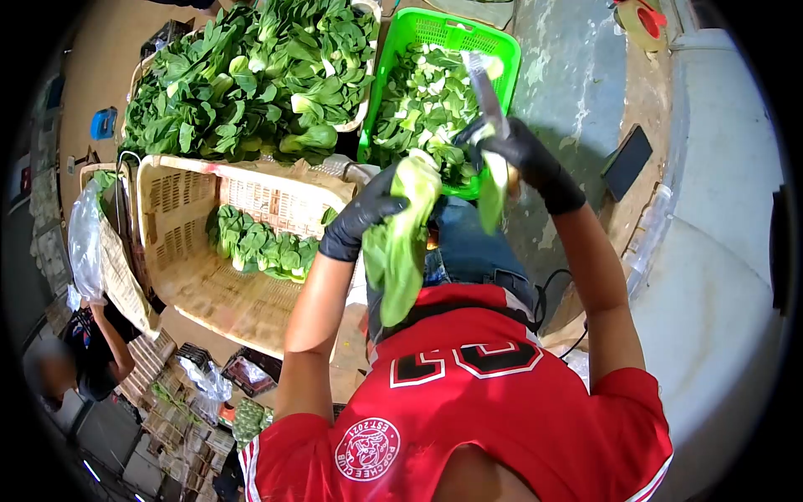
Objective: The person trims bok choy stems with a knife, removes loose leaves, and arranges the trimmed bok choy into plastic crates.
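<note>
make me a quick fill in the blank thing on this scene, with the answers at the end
1. The knife is in the ____ hand.
2. The left hand, in a ____ glove, holds a bok choy.
3. The basket just right of the big leafy heap is bright ____.
4. The shirt is mostly ____, with white trim.

Missing words: right; black; green; red.

Bare left forearm (322, 305) and right forearm (595, 268) reach forward from the torso; the black-gloved left hand (365, 215) is closed in a grip, thumb pointing inward; the black-gloved right hand (529, 157), farther forward, curls its fingers tightly, angled inward.
</note>
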`<control>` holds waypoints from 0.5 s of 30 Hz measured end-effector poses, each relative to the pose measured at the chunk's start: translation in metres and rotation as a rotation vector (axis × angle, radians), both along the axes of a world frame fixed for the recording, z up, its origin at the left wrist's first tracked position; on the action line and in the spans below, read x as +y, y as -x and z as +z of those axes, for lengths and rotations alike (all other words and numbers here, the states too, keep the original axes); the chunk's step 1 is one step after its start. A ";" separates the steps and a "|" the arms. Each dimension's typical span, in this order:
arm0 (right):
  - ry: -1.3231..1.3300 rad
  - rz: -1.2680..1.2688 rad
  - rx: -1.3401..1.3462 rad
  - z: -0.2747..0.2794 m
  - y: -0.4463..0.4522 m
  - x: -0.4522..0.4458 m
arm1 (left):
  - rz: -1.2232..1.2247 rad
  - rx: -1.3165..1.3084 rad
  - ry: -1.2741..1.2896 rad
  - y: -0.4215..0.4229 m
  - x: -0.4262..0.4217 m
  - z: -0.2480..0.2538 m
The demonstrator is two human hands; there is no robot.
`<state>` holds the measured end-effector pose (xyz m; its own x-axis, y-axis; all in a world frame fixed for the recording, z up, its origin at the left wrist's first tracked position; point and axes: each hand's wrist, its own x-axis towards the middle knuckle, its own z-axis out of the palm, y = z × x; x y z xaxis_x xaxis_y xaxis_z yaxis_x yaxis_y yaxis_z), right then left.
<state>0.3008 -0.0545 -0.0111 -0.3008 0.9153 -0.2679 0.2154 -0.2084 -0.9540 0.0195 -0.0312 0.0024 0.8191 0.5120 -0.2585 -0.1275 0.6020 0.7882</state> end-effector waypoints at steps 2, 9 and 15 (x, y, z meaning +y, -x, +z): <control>-0.307 -0.226 -0.318 -0.010 0.002 -0.001 | 0.174 0.004 0.192 -0.001 -0.008 -0.011; 0.034 -0.223 0.048 0.002 0.061 -0.007 | 0.453 0.455 -0.294 -0.018 -0.006 -0.029; 0.253 -0.395 0.358 0.008 0.039 -0.007 | 0.535 0.627 -0.477 0.000 0.004 -0.053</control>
<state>0.2615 -0.0612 -0.0034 -0.0619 0.8974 -0.4369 -0.2507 -0.4377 -0.8635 0.0197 -0.0277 -0.0502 0.2282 0.9440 -0.2381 0.2366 0.1834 0.9541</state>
